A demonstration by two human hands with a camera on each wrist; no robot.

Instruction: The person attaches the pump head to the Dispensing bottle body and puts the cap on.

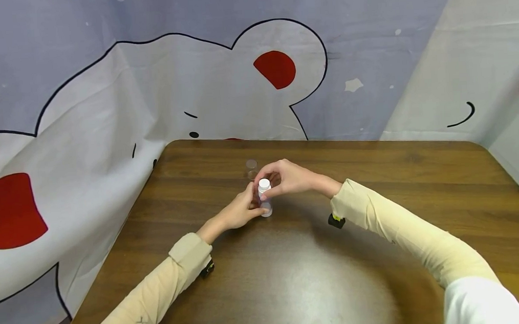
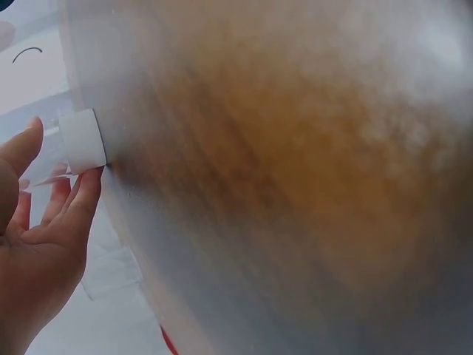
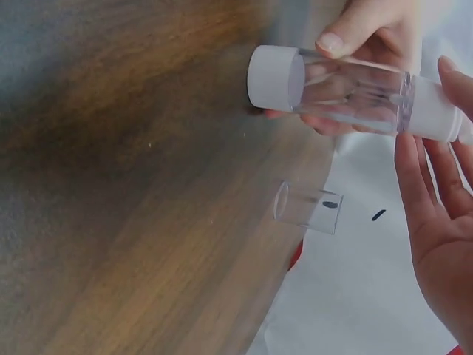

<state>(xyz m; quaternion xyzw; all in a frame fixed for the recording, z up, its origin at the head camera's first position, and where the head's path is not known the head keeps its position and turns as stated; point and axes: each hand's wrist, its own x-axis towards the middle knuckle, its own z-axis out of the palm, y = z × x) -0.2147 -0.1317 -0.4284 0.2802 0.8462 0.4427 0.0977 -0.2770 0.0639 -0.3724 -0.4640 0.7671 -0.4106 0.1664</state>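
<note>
Pinching the top [image 3: 434, 109], right hand [image 1: 293, 177] sits above left hand [image 1: 239, 211], whose fingers grip the bottle [image 3: 351, 92]. Beyond them, cap [image 3: 310, 209] appears off; top is on.

Glossy wood-grain table [image 1: 418, 173]; pale glare [image 1: 310, 291]; cartoon-printed cloth [image 1: 367, 39] behind

Left hand [image 1: 237, 212] holds the bottle [image 3: 351, 90] low; right hand [image 1: 292, 177] pinches its upper part; both forearms [image 1: 158, 285] angle toward it.
</note>
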